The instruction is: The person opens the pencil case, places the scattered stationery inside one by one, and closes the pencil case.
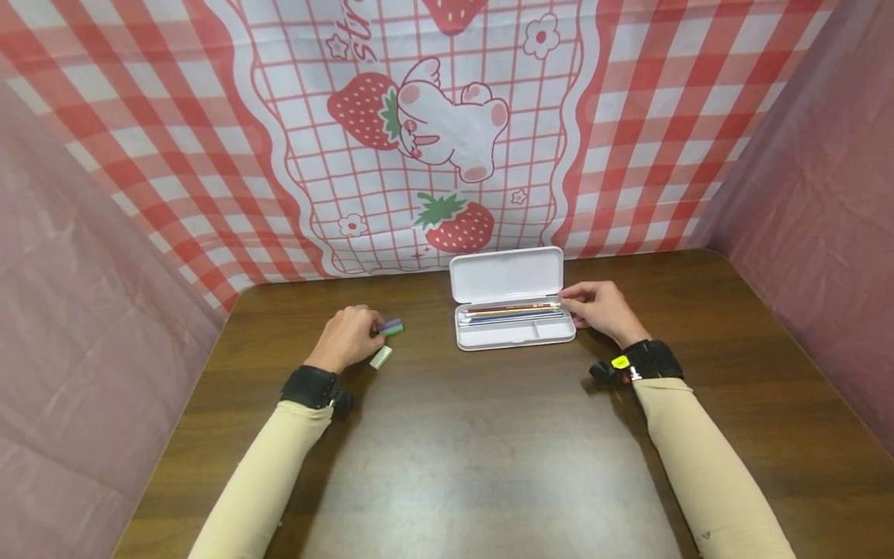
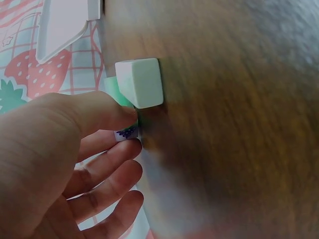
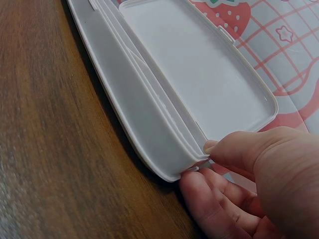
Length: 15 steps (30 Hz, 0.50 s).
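Note:
My left hand (image 1: pixel 346 335) is at the left of the table, its thumb and index finger pinching a small purple-and-green block (image 1: pixel 393 327) by its near end. A dark, grape-like print shows on the block between the fingertips in the left wrist view. Close by the thumb lies a white eraser (image 1: pixel 380 358), seen large in the left wrist view. To the right stands a white pencil case (image 1: pixel 489 336), its lid (image 1: pixel 508 276) raised and several pencils (image 1: pixel 513 311) in the rear compartment. My right hand (image 1: pixel 602 309) grips the case's right end, thumb on the rim and fingers at the outer wall.
The case sits near the back of the brown wooden table (image 1: pixel 489 450), before a hanging strawberry-print cloth (image 1: pixel 447 210). Its front section has a small divider (image 1: pixel 536 331). Pink curtains (image 1: pixel 803 178) flank the table on both sides.

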### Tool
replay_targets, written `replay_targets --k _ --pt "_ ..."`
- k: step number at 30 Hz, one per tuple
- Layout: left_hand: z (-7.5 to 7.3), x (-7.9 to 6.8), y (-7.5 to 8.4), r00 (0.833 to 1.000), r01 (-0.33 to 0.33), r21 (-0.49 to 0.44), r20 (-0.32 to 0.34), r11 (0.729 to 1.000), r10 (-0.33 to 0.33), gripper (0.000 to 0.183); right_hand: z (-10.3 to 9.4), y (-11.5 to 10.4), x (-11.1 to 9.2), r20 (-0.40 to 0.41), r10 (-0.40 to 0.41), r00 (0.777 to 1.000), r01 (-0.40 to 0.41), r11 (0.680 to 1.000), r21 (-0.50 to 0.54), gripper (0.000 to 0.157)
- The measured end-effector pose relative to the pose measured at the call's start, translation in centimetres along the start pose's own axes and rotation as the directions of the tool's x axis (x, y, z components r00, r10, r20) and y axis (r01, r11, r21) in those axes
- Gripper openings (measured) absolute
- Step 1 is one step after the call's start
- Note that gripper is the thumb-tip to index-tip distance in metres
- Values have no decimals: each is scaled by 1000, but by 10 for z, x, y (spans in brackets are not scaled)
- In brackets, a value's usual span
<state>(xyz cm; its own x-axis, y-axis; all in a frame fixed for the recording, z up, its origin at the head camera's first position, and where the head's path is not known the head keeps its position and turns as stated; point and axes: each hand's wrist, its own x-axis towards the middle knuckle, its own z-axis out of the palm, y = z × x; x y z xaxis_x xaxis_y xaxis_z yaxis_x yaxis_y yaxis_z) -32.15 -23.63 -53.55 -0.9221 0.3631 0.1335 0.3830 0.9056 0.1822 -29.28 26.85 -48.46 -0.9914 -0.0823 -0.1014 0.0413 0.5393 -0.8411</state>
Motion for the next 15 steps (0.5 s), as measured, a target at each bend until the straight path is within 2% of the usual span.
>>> replay_targets --k 4,6,11,13,15 --pt "0 2 0 999 -19 -25 -32 1000 18 24 0 0 0 3 0 1000 0 1000 -3 41" --pt "-12 -1 11 998 -26 -31 -50 999 24 22 -1 0 0 3 1 1000 -1 1000 -6 41" --pt "-71 -14 59 998 -28 -43 -59 999 26 22 0 0 0 -2 2 1000 -2 1000 -3 41" --pt "-88 -16 72 998 -26 -38 -60 999 23 23 1 0 0 -3 3 1000 -3 1000 -3 40" --pt "-97 -15 79 998 -24 -18 -67 1000 23 23 0 1 0 -3 6 1000 -6 1000 -5 40"
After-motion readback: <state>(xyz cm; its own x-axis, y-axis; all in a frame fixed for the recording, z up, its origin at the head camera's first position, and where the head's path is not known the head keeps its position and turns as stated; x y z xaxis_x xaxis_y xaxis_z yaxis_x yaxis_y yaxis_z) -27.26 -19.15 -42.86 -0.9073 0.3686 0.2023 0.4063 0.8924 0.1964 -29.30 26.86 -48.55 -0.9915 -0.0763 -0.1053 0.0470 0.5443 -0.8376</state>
